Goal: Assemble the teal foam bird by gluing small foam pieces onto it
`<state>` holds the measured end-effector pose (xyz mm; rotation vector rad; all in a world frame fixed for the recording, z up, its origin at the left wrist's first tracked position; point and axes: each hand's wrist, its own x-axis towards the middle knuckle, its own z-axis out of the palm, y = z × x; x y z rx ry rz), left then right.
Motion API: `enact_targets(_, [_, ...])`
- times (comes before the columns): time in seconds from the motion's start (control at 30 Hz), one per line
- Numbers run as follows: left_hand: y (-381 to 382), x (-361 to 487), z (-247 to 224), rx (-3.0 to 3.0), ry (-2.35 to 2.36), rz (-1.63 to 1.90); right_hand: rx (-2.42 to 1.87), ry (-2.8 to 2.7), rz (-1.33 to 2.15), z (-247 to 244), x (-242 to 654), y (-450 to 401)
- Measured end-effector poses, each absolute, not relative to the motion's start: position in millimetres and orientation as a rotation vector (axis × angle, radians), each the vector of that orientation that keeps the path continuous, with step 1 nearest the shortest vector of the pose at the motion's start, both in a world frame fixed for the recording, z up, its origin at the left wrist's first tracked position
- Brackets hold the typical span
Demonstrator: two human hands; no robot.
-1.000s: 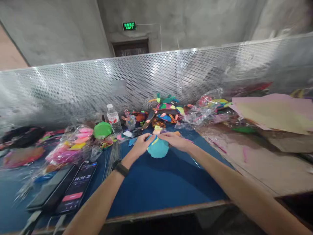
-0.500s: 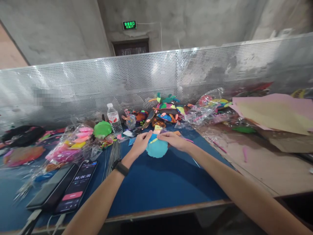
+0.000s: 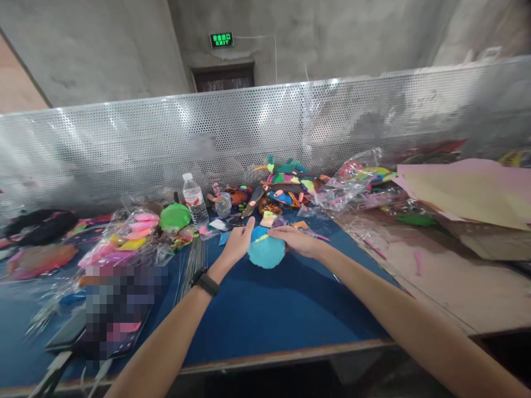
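Between my hands is a round light-blue modelling clay piece (image 3: 266, 255), darker blue along its top, with a thin yellow strip (image 3: 261, 238) across that part. My left hand (image 3: 239, 242) holds its left side; the thumb points up, clear of the blue surface, and the other fingers are largely hidden behind. At the upper right edge, my right hand (image 3: 295, 240) grips the piece with thumb and forefinger near the strip's right end. Just behind it lie a small pale yellow and peach piece (image 3: 269, 219) and an orange piece (image 3: 300, 225).
A water bottle (image 3: 194, 200) and green clay lump (image 3: 175, 216) stand left of a pile of colourful clay figures (image 3: 282, 185). Bagged clay (image 3: 135, 232), thin wires (image 3: 193, 265) and a partly blurred phone (image 3: 124, 331) lie left. Cardboard sheets (image 3: 464, 188) are at right, a perforated metal panel (image 3: 249, 127) behind.
My left thumb has lifted off the top edge of the clay piece and now points upward. My right hand keeps its pinch, and the piece stays almost in place.
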<state>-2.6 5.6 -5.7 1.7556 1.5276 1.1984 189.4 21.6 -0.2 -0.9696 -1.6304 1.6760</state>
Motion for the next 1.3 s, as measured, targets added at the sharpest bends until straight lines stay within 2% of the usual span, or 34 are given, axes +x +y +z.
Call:
enact_targets(0.27, [1.0, -0.3, -6.8, 1.731, 1.479, 1.098, -0.903, -1.587, 1.812, -2.7, 189.3, 22.9])
enact_targets(0.43, [2.9, -1.3, -8.4, 1.716, 1.436, 1.009, -0.981, -1.564, 1.707, -4.6, 188.7, 26.0])
enact_targets(0.73, [6.6, -3.3, -12.1, 1.827, 1.453, 1.149, -0.975, -1.788, 1.627, 3.9, 189.4, 16.4])
enact_targets(0.9, [3.1, -1.6, -10.0, 1.665, 1.274, 1.049, -0.937, -1.86, 1.482, 4.1, 188.7, 18.4])
enact_targets(1.03, [-0.1, -2.3, -6.3, 1.483, 1.177, 0.98, -0.954, -1.783, 1.494, 7.5, 190.2, 19.9])
enact_targets(1.3, [-3.7, -4.8, -1.9, 1.498, 1.154, 0.989, -0.933, -1.814, 1.543, 4.2, 191.7, 20.3])
